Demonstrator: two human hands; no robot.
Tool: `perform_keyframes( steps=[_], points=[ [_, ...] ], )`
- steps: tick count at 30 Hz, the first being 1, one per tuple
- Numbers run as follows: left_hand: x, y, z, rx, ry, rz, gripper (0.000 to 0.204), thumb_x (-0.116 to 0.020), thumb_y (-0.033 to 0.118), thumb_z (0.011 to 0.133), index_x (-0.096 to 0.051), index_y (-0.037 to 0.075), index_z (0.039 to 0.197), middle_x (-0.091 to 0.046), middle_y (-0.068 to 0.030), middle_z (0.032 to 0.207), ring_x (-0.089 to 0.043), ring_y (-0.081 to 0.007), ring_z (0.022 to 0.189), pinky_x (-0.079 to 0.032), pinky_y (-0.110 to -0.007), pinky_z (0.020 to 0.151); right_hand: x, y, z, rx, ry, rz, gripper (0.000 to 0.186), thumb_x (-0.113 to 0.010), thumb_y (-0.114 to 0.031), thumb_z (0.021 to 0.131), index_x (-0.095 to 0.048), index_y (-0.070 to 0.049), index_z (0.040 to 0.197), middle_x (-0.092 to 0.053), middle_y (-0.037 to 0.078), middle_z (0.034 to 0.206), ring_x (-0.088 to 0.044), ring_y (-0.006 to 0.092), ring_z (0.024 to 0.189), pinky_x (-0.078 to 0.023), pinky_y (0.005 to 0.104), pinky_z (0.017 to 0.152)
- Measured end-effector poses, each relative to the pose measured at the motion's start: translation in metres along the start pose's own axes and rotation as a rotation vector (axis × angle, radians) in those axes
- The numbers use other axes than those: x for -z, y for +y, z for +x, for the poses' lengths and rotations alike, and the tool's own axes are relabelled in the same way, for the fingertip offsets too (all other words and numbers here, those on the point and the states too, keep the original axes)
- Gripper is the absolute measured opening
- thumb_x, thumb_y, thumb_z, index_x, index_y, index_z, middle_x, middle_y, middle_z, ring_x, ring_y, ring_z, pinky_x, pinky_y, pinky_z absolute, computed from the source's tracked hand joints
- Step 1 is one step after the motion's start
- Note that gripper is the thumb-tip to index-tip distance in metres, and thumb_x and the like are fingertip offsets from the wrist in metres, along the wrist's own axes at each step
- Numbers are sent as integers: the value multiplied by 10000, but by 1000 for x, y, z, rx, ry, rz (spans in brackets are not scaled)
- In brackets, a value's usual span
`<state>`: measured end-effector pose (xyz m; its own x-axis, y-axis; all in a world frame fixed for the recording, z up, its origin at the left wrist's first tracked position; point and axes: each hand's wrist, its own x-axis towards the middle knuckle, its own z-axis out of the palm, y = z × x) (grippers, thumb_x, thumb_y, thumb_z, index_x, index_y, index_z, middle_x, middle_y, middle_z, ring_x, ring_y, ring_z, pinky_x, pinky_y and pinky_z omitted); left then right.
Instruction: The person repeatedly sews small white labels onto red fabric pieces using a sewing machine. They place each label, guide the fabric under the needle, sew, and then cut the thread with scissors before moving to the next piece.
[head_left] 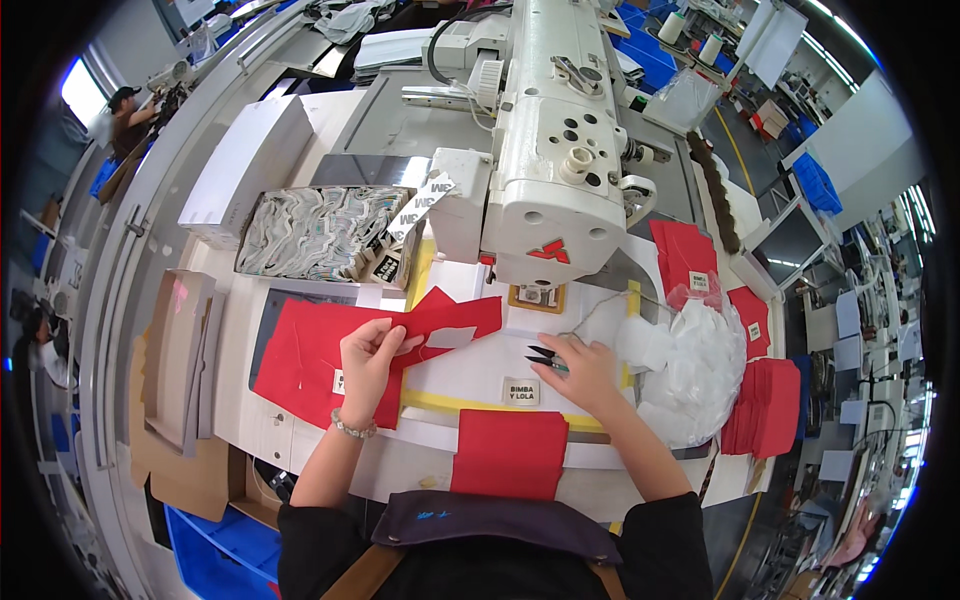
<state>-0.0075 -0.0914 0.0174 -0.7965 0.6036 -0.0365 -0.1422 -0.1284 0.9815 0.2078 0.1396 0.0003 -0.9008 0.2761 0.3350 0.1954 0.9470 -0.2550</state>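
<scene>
My left hand (368, 358) pinches a red fabric piece (310, 365) that lies spread on the white sewing table (470, 375), left of the needle. A small white patch (452, 337) sits on that fabric's right end. My right hand (585, 372) grips small black thread snips (543, 355), blades pointing left toward the red piece. Another red fabric piece (508, 452) rests flat at the table's front edge between my forearms. The white sewing machine (545, 150) stands just beyond both hands.
A box of folded printed labels (320, 232) sits at the left of the machine. White fabric cut pieces (685, 370) and stacked red pieces (762, 405) lie to the right. Cardboard sheets (175, 370) lean at the left. Another person (125, 110) works far left.
</scene>
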Motion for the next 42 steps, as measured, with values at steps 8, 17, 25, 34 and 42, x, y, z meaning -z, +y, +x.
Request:
perform_keyframes(
  steps=[8, 17, 25, 34, 42],
  points=[
    [4, 25, 7, -223, -121, 89, 157, -590, 67, 940, -651, -70, 894, -707, -116, 868, -694, -183, 799, -549, -285, 757, 6, 25, -42, -117, -6, 37, 348, -762, -260, 757, -654, -185, 1079, -677, -8, 817, -605, 224, 614, -428, 356, 585],
    [98, 44, -24, -385, 108, 481, 283, -606, 203, 920, -653, -37, 779, -664, -90, 722, -589, -139, 616, -442, -252, 578, 15, 32, -57, -169, 73, -60, 360, -773, -272, 759, -657, -164, 1082, -668, 7, 819, -604, 230, 629, -421, 345, 588],
    [111, 33, -35, -350, 443, 1136, 114, -722, 146, 866, -676, 46, 897, -667, -24, 771, -534, -109, 542, -425, -246, 523, 31, 20, -58, -266, 104, -65, 347, -792, -271, 750, -677, -133, 1047, -629, 13, 792, -582, 211, 635, -410, 333, 581],
    [-2, 16, 1, -650, -31, 1103, 131, -757, 107, 788, -673, 54, 874, -624, -43, 719, -604, -183, 594, -457, -315, 543, 40, 19, -66, -459, 21, 163, 245, -714, -129, 821, -671, -125, 1063, -614, 15, 806, -587, 188, 716, -377, 328, 776],
    [-71, 0, -5, -778, -288, 1038, 150, -762, 156, 782, -679, 80, 881, -639, -24, 743, -605, -190, 609, -447, -313, 549, 70, 31, -83, -478, 171, -46, 242, -741, -102, 760, -691, -130, 996, -594, -3, 927, -565, 185, 881, -330, 358, 845]
  ],
)
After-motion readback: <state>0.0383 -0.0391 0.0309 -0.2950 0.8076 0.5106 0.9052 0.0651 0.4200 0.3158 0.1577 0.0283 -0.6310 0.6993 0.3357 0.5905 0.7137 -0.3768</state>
